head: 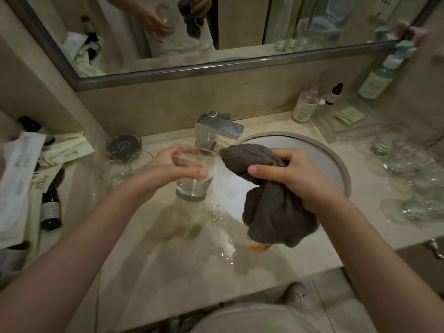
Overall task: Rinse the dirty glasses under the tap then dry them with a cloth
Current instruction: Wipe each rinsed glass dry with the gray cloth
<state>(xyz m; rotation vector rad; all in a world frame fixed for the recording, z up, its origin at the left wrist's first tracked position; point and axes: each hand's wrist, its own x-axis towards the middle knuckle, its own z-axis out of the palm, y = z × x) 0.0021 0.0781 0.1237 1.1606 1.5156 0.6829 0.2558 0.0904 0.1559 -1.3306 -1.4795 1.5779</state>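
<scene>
1 held glass [194,174], 1 grey cloth [271,205], 1 tap [217,128], 2 hands, 1 mirror [216,66].

Clear drinking glass [193,175]: its near side is hiding behind the left hand [177,168].
Dark grey terry cloth [271,200]: its middle is disappearing inside the right hand [295,175].
Cluster of clear glasses [413,179], right of frame: blurring together, count unclear.
Dark bottles [50,205], left edge: labels too small to read.

One head-worn wide-angle view looks steeply down and forward, close over the sink [336,164], tap [218,128] at 12 o'clock, mirror [240,32] beyond, counter [168,260] nearest.
</scene>
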